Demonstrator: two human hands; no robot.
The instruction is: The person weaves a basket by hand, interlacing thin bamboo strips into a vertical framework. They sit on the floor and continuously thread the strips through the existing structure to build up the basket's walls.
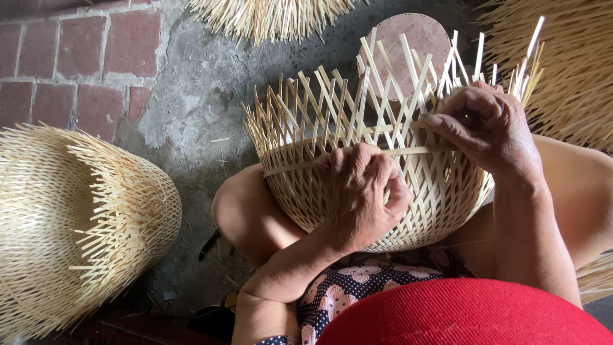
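A half-woven bamboo basket (pixel 300 172) rests on my lap, its loose pale strips sticking up in a crossed lattice. My left hand (pixel 361 191) presses on the basket's near wall, fingers closed over the weave and a flat horizontal bamboo strip (pixel 290 167). My right hand (pixel 482 124) pinches that strip and the upright strips at the basket's right rim. My knees show on both sides of the basket.
A stack of unfinished bamboo baskets (pixel 76 223) lies on the left. More bamboo strip ends fan out at the top (pixel 268 16) and right (pixel 575 70). A round wooden stool top (pixel 408 38) sits behind the basket. The floor is concrete and red brick (pixel 70 57).
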